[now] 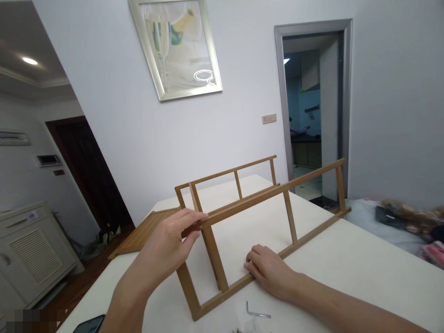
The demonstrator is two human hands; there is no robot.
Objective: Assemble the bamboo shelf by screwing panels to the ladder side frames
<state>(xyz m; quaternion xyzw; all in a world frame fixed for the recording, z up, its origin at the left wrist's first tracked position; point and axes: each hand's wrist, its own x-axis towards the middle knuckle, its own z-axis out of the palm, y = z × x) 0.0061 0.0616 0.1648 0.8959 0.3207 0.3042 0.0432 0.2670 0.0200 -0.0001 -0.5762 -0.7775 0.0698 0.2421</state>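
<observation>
A brown wooden frame (290, 217) of rails and crossbars stands on its long edge on the white table (322, 268). A second ladder-like side (239, 185) rises behind it, and a cross piece runs between the two at the left. My left hand (173, 240) pinches the upper left corner of the near side, thumb below and fingers on top. Over the lower near rail lies my right hand (267, 270), its fingers curled around the rail. An L-shaped hex key (257, 315) rests on the tabletop in front of the frame.
A slatted wooden panel (149, 229) lies at the table's left edge, behind my left forearm. The corner of a phone (89, 324) shows at the bottom left. Small blurred bits sit at the bottom edge. Clothes-like items (405, 217) are heaped beyond the right side.
</observation>
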